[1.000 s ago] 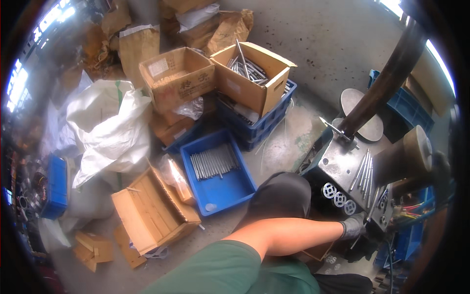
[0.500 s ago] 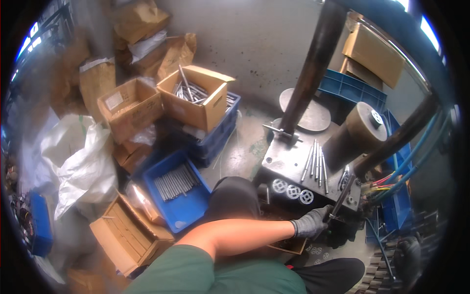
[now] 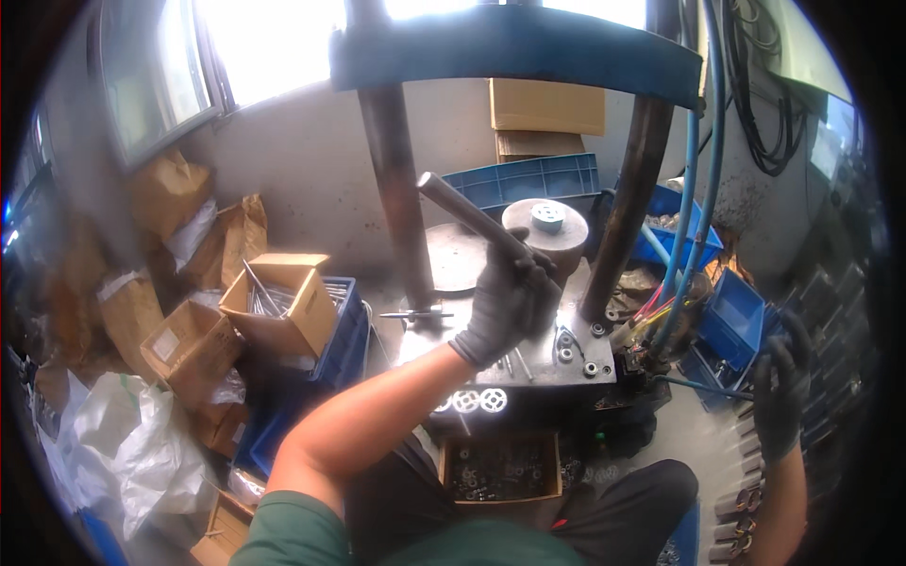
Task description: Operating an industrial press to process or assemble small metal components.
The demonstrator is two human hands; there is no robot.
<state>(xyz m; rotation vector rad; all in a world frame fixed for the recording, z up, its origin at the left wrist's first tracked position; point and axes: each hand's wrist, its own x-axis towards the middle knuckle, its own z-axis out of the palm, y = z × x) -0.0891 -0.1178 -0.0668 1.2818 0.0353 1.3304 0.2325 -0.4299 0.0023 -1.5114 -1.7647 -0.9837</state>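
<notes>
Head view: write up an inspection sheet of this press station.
Surface: grey steel press bed with loose washers and thin rods lying on it.
Job's things: metal bar gripped in the left hand, tilted up to the left; round die block behind it.
Clutter: wooden tray of washers under the bed; cardboard boxes of rods, blue crates, white sack at left.
Grippers: both hands gloved; right hand at the dark stacked parts at right, grip unclear.
Cables: blue hoses and coloured wires right of the bed.
Surroundings: blue press frame, concrete wall, bright window.
</notes>
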